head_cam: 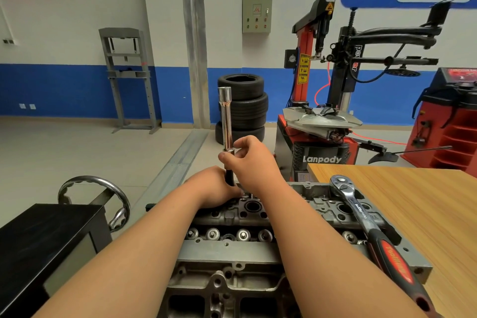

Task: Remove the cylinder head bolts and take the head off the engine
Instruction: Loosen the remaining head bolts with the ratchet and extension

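Note:
The grey cylinder head (260,217) sits on the engine block (222,284) in front of me. A long chrome socket (226,119) stands upright on a dark bolt shank (229,175) over the head's far left end. My right hand (251,160) pinches the joint between socket and shank. My left hand (215,186) wraps the lower shank just above the head. A ratchet wrench (371,227) with a red and black handle lies diagonally across the head's right side, untouched.
A wooden table (418,204) adjoins the engine on the right. A black stand (44,245) with a chrome handwheel (95,196) is at left. Stacked tyres (242,103), a tyre changer (322,116) and a grey press frame (129,77) stand beyond.

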`<state>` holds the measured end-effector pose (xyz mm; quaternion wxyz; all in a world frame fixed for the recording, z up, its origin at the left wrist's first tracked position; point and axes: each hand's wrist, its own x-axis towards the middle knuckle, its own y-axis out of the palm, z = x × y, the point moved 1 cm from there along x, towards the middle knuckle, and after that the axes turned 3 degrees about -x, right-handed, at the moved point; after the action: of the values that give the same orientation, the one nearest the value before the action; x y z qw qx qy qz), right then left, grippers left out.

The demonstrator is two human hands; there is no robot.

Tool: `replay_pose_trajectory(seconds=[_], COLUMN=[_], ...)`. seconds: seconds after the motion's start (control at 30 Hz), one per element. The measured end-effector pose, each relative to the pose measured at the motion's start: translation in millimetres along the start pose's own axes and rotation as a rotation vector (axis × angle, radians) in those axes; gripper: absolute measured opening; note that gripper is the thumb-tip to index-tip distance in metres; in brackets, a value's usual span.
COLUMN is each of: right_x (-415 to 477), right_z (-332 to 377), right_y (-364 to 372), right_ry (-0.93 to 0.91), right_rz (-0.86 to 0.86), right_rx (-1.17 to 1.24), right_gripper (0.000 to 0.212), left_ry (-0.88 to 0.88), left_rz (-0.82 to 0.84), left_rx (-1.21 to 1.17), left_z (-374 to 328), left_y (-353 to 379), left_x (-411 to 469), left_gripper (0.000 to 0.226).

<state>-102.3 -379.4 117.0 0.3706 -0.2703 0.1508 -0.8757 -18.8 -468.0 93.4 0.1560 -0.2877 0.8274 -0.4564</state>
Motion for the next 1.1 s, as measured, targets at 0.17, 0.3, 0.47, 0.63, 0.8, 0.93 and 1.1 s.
replay_pose_trajectory(seconds=[0.17,0.3,0.47,0.63,0.8,0.93,1.1], right_x=[-2.5,-3.6,0.5,-4.5,-6.3,-6.4,-5.9], right_z=[3.8,2.6,1.0,8.1,4.7,5.4,5.8], right_y=[-2.5,2.8,-0.2,2.9,1.2,-1.5,-3.7], right_ry=[-0.01,-0.037,0.042,0.008,-0.06,-0.124,0.014], right_rz=[0.025,0.039,-0.05,0.08,0.09,0.031,0.108], right_rx=[0.058,-0.007,0.078,0.188,0.007,-0.053,0.131], right_gripper=[0.034,0.034,0.033,0.029,0.017,0.007,0.032], left_ry=[-0.028,0.02,-0.01,0.0,0.011,-0.011,-0.034], left_rz=[-0.026,0.0,-0.027,-0.021,-0.037,-0.055,-0.067], left_rx=[0.033,0.043,0.059,0.083,0.108,0.073,0.031], left_z=[-0.7,-2.1,1.9,0.0,-1.0,0.3,1.2], left_y=[2.3,3.1,3.5,3.5,4.3,4.1,4.7], left_x=[-0.8,-0.4,-0.5,-2.0,-3.6,-4.0,-5.1], left_gripper=[0.026,0.03,0.026,0.025,0.029,0.021,0.027])
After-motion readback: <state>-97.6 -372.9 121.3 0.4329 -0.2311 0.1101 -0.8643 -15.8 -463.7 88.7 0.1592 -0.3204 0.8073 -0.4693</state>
